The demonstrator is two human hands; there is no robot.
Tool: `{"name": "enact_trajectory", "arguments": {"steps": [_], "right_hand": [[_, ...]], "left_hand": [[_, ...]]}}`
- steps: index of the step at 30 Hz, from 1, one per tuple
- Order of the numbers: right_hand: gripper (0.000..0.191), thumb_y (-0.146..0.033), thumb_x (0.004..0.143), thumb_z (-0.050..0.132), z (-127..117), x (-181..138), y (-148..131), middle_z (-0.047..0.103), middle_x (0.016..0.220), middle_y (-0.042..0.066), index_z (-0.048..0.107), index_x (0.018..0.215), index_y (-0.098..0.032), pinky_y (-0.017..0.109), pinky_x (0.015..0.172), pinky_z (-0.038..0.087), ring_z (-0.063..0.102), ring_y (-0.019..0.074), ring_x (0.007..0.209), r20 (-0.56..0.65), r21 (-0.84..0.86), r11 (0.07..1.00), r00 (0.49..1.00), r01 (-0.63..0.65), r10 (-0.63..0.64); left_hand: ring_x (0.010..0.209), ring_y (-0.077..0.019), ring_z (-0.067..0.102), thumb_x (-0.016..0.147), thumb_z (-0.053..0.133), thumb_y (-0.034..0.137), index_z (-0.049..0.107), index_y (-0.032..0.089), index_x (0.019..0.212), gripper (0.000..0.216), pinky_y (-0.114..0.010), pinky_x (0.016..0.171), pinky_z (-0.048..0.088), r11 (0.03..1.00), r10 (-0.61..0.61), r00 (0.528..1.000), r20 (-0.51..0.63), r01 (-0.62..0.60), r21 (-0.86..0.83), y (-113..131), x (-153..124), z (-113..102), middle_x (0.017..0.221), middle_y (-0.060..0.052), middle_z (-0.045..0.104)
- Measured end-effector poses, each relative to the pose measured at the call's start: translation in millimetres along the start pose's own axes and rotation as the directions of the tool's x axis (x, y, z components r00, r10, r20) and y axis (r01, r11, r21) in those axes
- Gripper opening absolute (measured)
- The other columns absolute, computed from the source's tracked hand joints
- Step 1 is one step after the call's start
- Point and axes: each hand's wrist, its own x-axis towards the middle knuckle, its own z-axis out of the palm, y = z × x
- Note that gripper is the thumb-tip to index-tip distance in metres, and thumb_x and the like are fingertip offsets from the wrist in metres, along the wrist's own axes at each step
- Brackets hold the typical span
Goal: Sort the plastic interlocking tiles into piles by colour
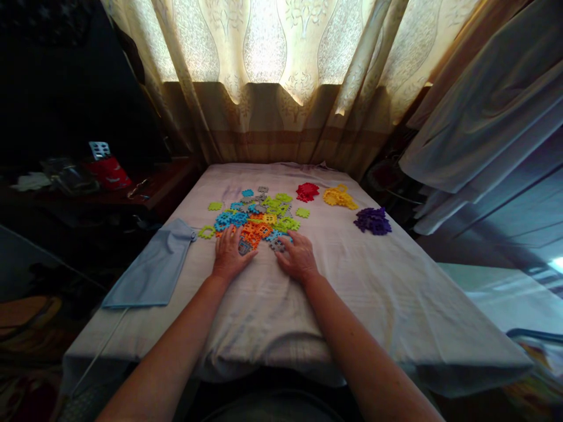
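Where the view begins at the far left, a red container (108, 171) sits on a dark side table (167, 181), well apart from the work surface. Next comes a blue cloth (153, 269), lying flat on the left edge of the sheet-covered table (396, 305). Just right of the cloth, the left hand (229, 255) rests palm down with fingers spread and relaxed, gripping nothing. Its fingertips touch the near edge of the mixed pile (253, 220) of flat plastic pieces in green, blue, orange and grey. That pile lies at the middle of the table, toward the far side, directly ahead of both hands. The right hand (299, 258) lies just beside the left, also palm down and unclenched. Its fingers rest on grey pieces at the near right edge of the same pile, and it grasps nothing. Further right, three sorted heaps lie apart from the mixed pile: a red heap (307, 191), a yellow heap (339, 197) and a purple heap (373, 221), the purple one nearest the right edge. A patterned curtain (281, 88) hangs behind the table, and pale draped fabric (484, 117) hangs at the far right.
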Motion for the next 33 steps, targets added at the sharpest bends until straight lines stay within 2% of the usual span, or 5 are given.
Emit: {"name": "enact_trajectory", "arguments": {"steps": [2, 14, 20, 27, 33], "right_hand": [[0.042, -0.038, 0.087, 0.063, -2.4, -1.9, -3.2, 0.051, 0.149, 0.012, 0.066, 0.127, -0.025, 0.049, 0.116, 0.026, 0.039, 0.0312, 0.139, 0.041, -0.017, 0.999, 0.998, 0.043, -0.042], [0.036, -0.025, 0.091, 0.052, -7.5, -1.3, 1.6, 0.067, 0.129, 0.012, 0.069, 0.122, -0.02, 0.038, 0.102, 0.041, 0.058, 0.0256, 0.119, 0.006, -0.011, 0.957, 0.957, -0.291, 0.291], [0.029, -0.023, 0.089, 0.054, -7.6, -5.3, 1.3, 0.073, 0.117, 0.009, 0.072, 0.111, -0.021, 0.036, 0.099, 0.044, 0.063, 0.0237, 0.111, 0.027, 0.012, 0.98, 0.98, -0.199, 0.198], [0.031, -0.019, 0.087, 0.055, -5.3, -7.2, 0.8, 0.073, 0.121, 0.005, 0.072, 0.112, -0.023, 0.033, 0.105, 0.043, 0.064, 0.0189, 0.115, 0.032, 0.088, 0.995, 0.999, 0.041, -0.044], [0.036, -0.02, 0.086, 0.056, -4.2, -7.9, 0.6, 0.071, 0.124, 0.008, 0.07, 0.119, -0.021, 0.035, 0.105, 0.045, 0.064, 0.0208, 0.115, 0.018, 0.057, 0.998, 1.0, -0.012, 0.011]], "left_hand": [[0.15, -0.0365, 0.024, 0.079, 0.066, 0.058, 0.034, 0.02, 0.152, 0.088, -0.057, 0.121, 0.019, 0.998, -0.024, 0.999, 0.048, 0.02, 0.067, 5.0, -4.7, -4.1, 0.161, -0.019, 0.031], [0.15, -0.0352, 0.026, 0.079, 0.067, 0.052, 0.036, 0.017, 0.149, 0.085, -0.054, 0.12, 0.025, 0.997, -0.058, 0.995, 0.076, 0.053, 0.064, 3.8, -21.9, -14.2, 0.161, -0.02, 0.03], [0.144, -0.0328, 0.038, 0.084, 0.064, 0.044, 0.054, 0.018, 0.134, 0.058, -0.049, 0.119, 0.031, 0.997, -0.05, 0.998, 0.048, 0.046, 0.068, -2.2, -23.7, -10.4, 0.155, -0.018, 0.042], [0.14, -0.0319, 0.044, 0.087, 0.061, 0.038, 0.053, 0.028, 0.141, 0.056, -0.051, 0.115, 0.038, 0.995, 0.103, 0.992, 0.065, -0.103, -0.014, -10.5, -16.1, -4.4, 0.15, -0.012, 0.048], [0.143, -0.0336, 0.039, 0.088, 0.061, 0.038, 0.055, 0.024, 0.14, 0.055, -0.05, 0.116, 0.035, 0.997, 0.078, 0.992, 0.097, -0.08, 0.015, -0.9, -2.1, -2.9, 0.154, -0.015, 0.043]]}}
